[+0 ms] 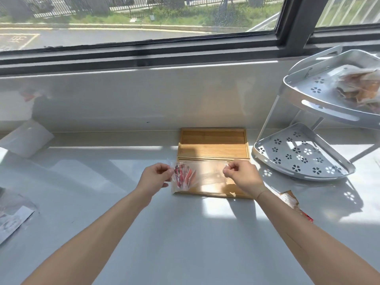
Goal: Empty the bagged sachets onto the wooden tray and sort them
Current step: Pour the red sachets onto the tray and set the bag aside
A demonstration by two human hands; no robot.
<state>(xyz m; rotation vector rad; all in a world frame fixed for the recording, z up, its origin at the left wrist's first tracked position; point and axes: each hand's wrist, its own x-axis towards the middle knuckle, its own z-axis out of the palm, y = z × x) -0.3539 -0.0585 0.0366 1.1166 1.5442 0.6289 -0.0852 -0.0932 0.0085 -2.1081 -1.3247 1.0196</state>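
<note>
A clear plastic bag (pixel 207 173) is stretched sideways just above the near wooden tray (pixel 213 193). My left hand (pixel 156 175) pinches its left end and my right hand (pixel 242 175) pinches its right end. Several red and white sachets (pixel 184 175) are bunched at the bag's left end, next to my left hand. A second wooden tray (pixel 213 144), bare inside, lies directly behind the first against the wall.
A white two-tier corner rack (pixel 300 153) stands at the right, with another bag of sachets (pixel 362 89) on its upper shelf. Loose orange sachets (pixel 292 200) lie under my right forearm. Plastic wrappers (pixel 12 221) lie at the far left of the counter.
</note>
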